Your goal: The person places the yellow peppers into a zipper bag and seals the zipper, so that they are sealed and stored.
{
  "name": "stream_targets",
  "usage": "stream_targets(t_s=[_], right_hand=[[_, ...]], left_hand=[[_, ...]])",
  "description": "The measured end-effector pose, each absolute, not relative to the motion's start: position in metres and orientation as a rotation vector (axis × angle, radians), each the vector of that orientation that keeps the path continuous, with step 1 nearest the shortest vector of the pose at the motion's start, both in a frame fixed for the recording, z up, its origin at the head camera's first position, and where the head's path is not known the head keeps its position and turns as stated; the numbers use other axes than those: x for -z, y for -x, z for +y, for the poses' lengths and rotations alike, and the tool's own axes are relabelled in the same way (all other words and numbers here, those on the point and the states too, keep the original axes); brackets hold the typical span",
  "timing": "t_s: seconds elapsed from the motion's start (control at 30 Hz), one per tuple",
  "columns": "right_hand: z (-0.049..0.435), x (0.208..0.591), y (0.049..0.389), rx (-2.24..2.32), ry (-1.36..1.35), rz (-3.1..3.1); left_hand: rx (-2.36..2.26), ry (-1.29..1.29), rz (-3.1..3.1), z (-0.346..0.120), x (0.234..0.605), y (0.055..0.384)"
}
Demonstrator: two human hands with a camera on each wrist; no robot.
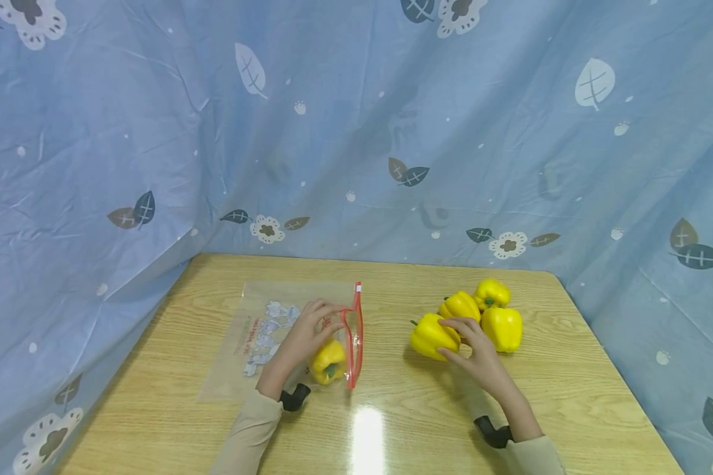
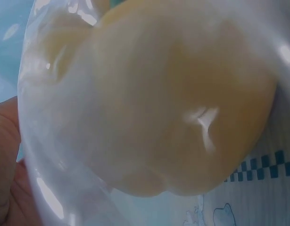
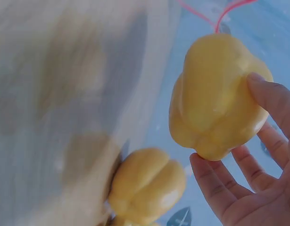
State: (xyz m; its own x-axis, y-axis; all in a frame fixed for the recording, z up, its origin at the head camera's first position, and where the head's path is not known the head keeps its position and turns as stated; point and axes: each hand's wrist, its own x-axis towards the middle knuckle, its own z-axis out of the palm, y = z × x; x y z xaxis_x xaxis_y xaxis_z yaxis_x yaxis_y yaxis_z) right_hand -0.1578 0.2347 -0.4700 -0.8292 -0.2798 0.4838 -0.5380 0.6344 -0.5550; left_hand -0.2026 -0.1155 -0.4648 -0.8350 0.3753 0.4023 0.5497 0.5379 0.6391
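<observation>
Head view: right hand [image 1: 474, 355] pinches pepper [image 1: 430, 337]; weak pressure could drop it. Left hand [image 1: 305, 332] pinches bag [image 1: 267, 338]; slack could collapse its mouth [image 1: 360, 343].

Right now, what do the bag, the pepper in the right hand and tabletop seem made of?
Bag: likely plastic film; thin, clear, glossy highlights.
Pepper in the right hand: smooth, glossy skin; real or moulded, can't tell.
Tabletop: satin wood grain, reflecting light; wood or laminate, unclear.
</observation>
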Motion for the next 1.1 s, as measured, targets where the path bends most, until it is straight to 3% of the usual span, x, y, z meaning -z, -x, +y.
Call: stream_targets(t_s=[1.1], right_hand=[[0.138, 0.475, 0.176, -1.235, -0.848, -2.574]], left_hand=[[1.182, 0.752, -2.549, -0.115, 0.464, 0.202]])
